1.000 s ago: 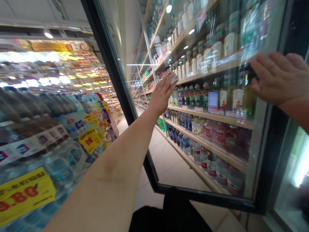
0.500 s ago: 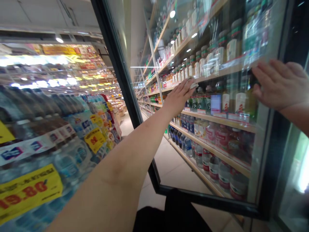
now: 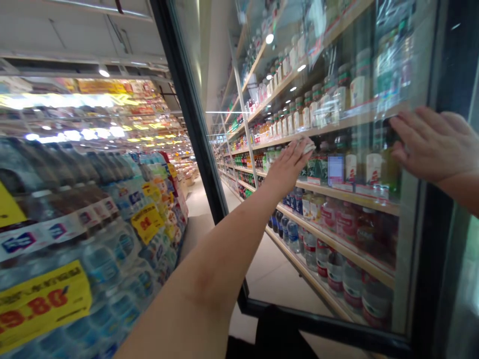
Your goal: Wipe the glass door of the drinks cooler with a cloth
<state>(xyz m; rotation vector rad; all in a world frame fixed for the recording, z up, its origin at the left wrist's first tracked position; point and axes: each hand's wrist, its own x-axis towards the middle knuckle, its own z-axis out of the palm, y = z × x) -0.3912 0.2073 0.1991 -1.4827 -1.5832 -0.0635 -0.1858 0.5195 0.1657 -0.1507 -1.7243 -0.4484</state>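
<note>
My left arm stretches forward to a glass door (image 3: 258, 269) with a black frame, which stands swung out. My left hand (image 3: 286, 167) lies on the glass with its fingers over a crumpled white cloth (image 3: 309, 146); only a bit of it shows past the fingertips. On the right, my right hand (image 3: 434, 142) is against the door near its frame, fingers stretched and thumb lower down, with nothing visible in it. Shelves of bottled drinks (image 3: 329, 209) show through or in the glass.
To the left stand stacked packs of water bottles (image 3: 101, 264) with a yellow price sign (image 3: 45, 304). Pale floor (image 3: 198, 219) runs between them and the door. My dark-clothed legs (image 3: 279, 334) are close to the door's bottom edge.
My left hand and the cloth have moved slightly right and down in the picture. My right hand keeps its place on the door, lower in view. The view has shifted a little.
</note>
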